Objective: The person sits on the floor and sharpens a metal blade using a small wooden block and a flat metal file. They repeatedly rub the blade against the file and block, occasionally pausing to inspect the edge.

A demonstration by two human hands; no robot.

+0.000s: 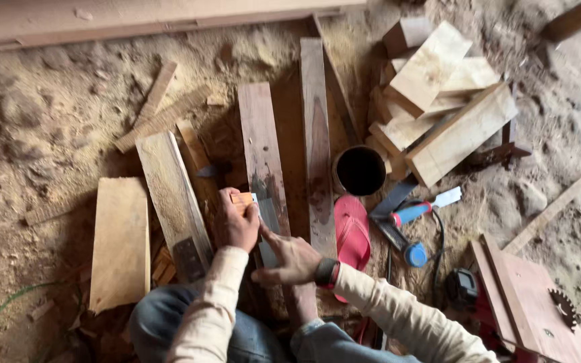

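While the left hand (235,225) grips a small wood block (242,198), the right hand (289,259) presses fingers spread on the plank (263,158). Any slip could scrape the knuckles.

The left hand (235,225) hides most of the small orange-handled tool (243,199) it grips.

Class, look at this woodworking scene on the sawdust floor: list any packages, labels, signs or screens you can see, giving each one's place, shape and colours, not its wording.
No packages, labels, signs or lit screens show.
Nearest thing: dark round wristwatch on the right hand; its face cannot be made out.
Dark round open tin can, right of the long reddish wooden plank: no label visible.
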